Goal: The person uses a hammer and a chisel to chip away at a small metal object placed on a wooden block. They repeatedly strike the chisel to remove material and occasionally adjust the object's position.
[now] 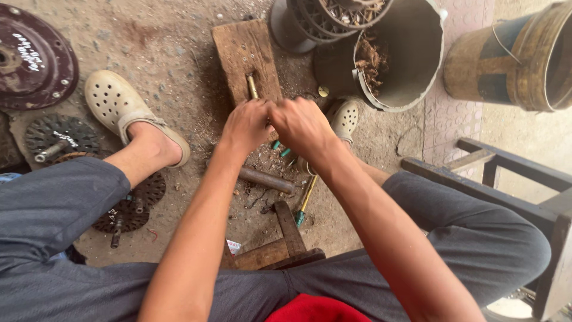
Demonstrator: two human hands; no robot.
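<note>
We look down on a bare concrete floor (173, 53) strewn with grit, with our knees in grey trousers filling the lower edge. At two o'clock a large grey bucket (411, 53) lies tipped toward us, brown scrap showing in its mouth; beyond it, at the right edge, stands a yellowed drum (512, 59). At ten o'clock a dark red metal disc (36, 56) is cut off by the left edge, and below it, at nine, lie smaller toothed clutch plates (59, 134) on shafts. A dark wooden bench frame (512, 173) crowds four o'clock.

At twelve o'clock a worn wooden block (244, 53) lies flat, its near end under our hands; a short brass rod (252, 87) rests on it, pointing away from us. The left hand (247, 125) and the right hand (301, 125) meet at the centre, knuckles touching, both curled shut over the block's near end. What they grip is hidden under the fingers, so we cannot tell it.

Just beneath the hands, at six o'clock, a grey steel bar (267, 179) lies crosswise, and a screwdriver (305, 200) with a yellow and green handle lies beside it. Cream clogs flank the work, one foot (128, 116) at ten, the other (345, 119) touching the bucket. Open floor remains mainly at eleven, between block and disc.
</note>
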